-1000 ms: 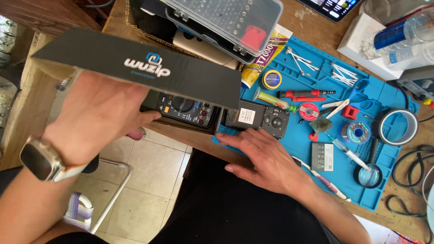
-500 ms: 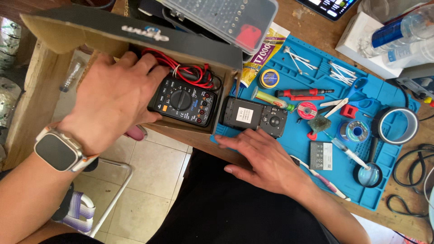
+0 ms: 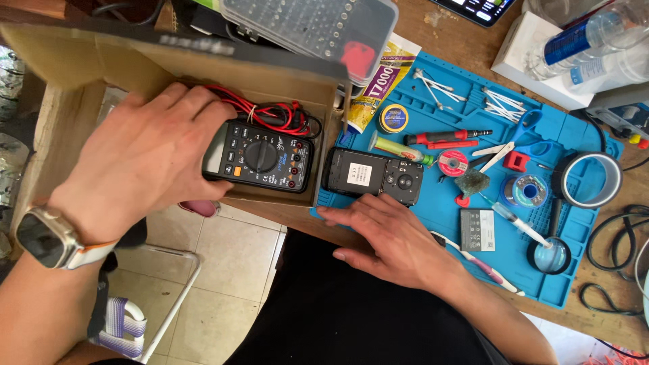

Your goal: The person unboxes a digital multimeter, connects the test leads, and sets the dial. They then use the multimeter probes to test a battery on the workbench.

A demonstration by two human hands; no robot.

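Observation:
My left hand [image 3: 145,159] reaches into an open cardboard box [image 3: 81,57] and grips the left end of a black multimeter [image 3: 260,157]. Red and black test leads [image 3: 270,115] are coiled behind the meter. My right hand [image 3: 389,240] lies flat on the near edge of the blue work mat [image 3: 574,236], fingers apart, holding nothing. Just beyond its fingertips rests a black phone [image 3: 375,177] lying back side up. A watch sits on my left wrist.
On the mat lie a red screwdriver [image 3: 449,137], blue scissors [image 3: 517,142], cotton swabs [image 3: 503,101], solder spools [image 3: 527,189], a tape roll [image 3: 588,179], a magnifier [image 3: 551,255] and a small battery [image 3: 478,230]. A clear bit case [image 3: 311,27] stands behind the box. Bottles [image 3: 588,40] at far right.
The box's dark lid has swung up and back, uncovering the multimeter. My left hand has moved from the lid into the box onto the meter. My right hand has stayed put.

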